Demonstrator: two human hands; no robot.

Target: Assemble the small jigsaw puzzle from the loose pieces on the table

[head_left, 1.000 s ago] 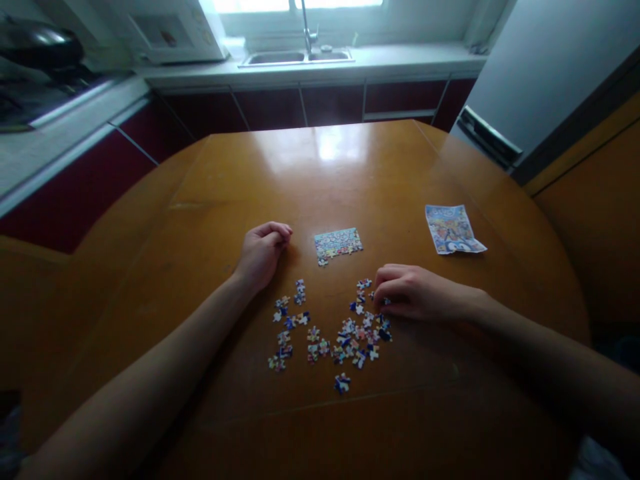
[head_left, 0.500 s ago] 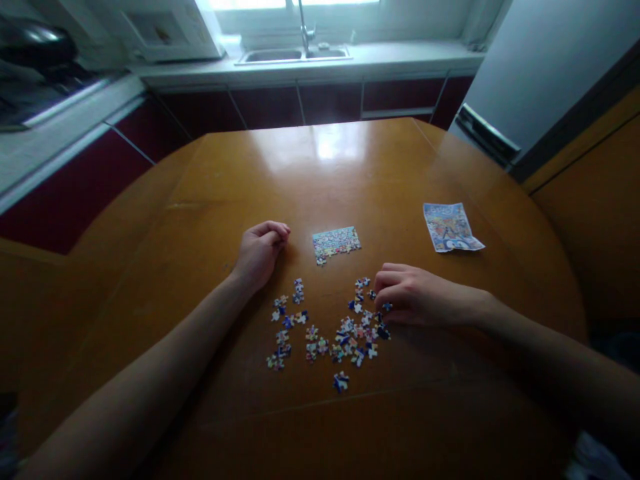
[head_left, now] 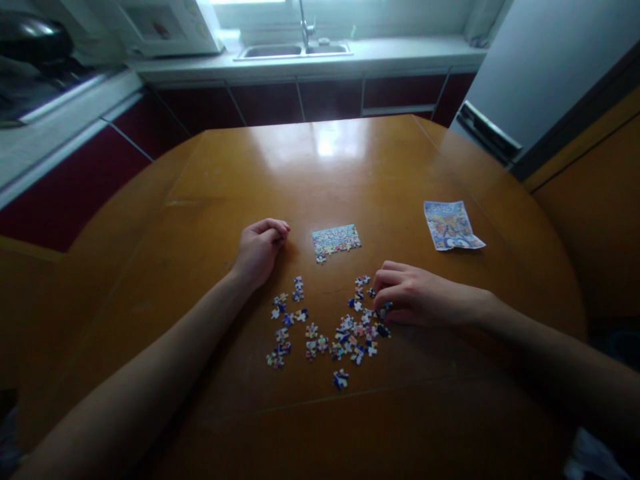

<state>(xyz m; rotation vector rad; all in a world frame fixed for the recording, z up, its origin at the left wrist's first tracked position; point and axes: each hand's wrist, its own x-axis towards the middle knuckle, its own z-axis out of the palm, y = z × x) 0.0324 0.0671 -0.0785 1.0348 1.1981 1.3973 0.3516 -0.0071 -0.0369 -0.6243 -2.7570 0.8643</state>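
My left hand (head_left: 263,248) rests on the table with its fingers curled into a loose fist, left of the partly joined puzzle (head_left: 337,241). That puzzle has a straight far edge and a ragged near edge. Over the right side of the loose puzzle pieces (head_left: 355,333), my right hand (head_left: 407,293) is bent down with its fingers closed. A small bluish puzzle piece (head_left: 387,305) shows at its fingertips, partly hidden by them. More pieces (head_left: 283,337) lie in a scattered column nearer my left forearm, and a blue-and-white piece (head_left: 341,379) sits apart in front.
A creased picture sheet (head_left: 453,227) lies at the right on the wooden table (head_left: 300,173). Beyond the table's far edge are a counter with a sink (head_left: 295,51), a white appliance (head_left: 165,27) and red cabinets. A grey fridge (head_left: 555,67) stands at the right.
My right fingers have shifted very slightly among the pieces at the right of the pile. The view has tilted a little. My left hand and the joined puzzle stay where they were.
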